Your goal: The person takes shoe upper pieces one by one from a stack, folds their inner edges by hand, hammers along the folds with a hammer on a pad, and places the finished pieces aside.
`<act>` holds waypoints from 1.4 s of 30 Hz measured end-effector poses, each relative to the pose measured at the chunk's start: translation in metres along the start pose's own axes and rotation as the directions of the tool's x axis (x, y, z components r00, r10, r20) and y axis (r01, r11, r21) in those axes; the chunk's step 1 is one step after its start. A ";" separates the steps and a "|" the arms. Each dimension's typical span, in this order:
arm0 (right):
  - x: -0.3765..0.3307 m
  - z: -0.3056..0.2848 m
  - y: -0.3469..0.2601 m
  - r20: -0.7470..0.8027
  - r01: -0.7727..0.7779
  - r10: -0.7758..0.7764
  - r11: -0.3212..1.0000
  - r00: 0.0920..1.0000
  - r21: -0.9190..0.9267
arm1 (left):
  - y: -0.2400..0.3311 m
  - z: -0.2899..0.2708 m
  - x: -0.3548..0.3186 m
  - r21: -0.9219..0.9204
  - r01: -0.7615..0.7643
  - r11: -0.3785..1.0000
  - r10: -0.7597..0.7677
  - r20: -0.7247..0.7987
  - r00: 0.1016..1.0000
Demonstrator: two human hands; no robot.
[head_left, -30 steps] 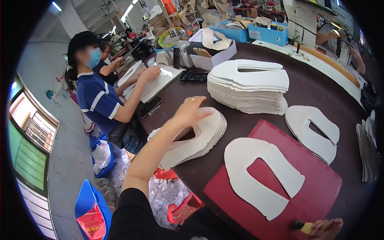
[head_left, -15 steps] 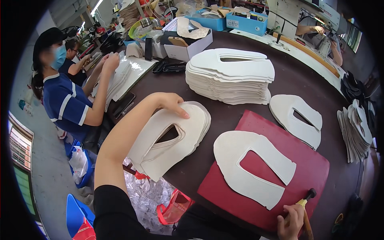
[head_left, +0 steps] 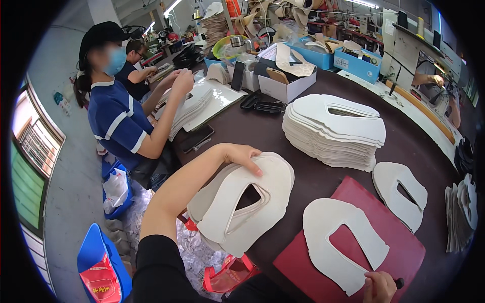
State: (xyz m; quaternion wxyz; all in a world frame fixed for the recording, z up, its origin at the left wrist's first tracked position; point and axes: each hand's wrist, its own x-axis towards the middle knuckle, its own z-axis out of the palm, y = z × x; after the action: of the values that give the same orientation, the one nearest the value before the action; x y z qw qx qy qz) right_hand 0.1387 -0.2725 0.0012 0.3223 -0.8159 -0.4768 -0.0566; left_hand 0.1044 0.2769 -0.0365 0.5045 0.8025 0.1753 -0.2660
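Observation:
My left hand (head_left: 243, 157) is closed on the rounded end of a fanned stack of white U-shaped shoe upper pieces (head_left: 273, 189), its thumb on top and its fingers mostly hidden. The stack overhangs the near table edge. At the lower right, the curled fingers of my right hand (head_left: 380, 288) pinch the end of one leg of a single white upper piece (head_left: 321, 227). That piece lies on a dark red mat (head_left: 399, 252). Just right of that hand shows the dark head of a hammer (head_left: 399, 283); its handle is hidden.
A tall pile of white pieces (head_left: 331, 136) stands behind the mat. Another upper piece (head_left: 399, 194) overlaps the mat's right edge. Further right are grey-white pieces (head_left: 461, 214). A co-worker (head_left: 118, 116) handles pieces at the left. White box (head_left: 288, 86) and blue boxes (head_left: 358, 65) line the back.
My right hand has left the hammer's side and moved up to the upper piece's leg. The left hand still holds the stack, now fanned wider. The whole view has shifted.

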 end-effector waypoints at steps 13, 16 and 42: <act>0.204 0.131 -0.025 0.062 0.264 -0.319 0.867 0.946 0.423 | -0.014 0.036 -0.009 -0.125 -0.154 0.980 0.129 -0.188 0.974; 0.252 0.179 -0.031 0.101 0.230 -0.282 0.906 0.954 0.356 | -0.012 0.038 -0.007 -0.154 -0.186 0.970 0.156 -0.189 0.970; 0.290 0.222 -0.025 0.108 0.308 -0.343 0.917 0.933 0.253 | -0.027 0.036 -0.009 -0.191 -0.300 0.935 0.258 -0.217 0.941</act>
State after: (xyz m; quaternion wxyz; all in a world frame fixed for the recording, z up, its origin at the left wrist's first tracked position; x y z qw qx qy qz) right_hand 0.2270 0.0798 -0.0452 0.3645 -0.6837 -0.6322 0.0082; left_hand 0.0735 0.2560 -0.0626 0.6046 0.7796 0.1344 -0.0930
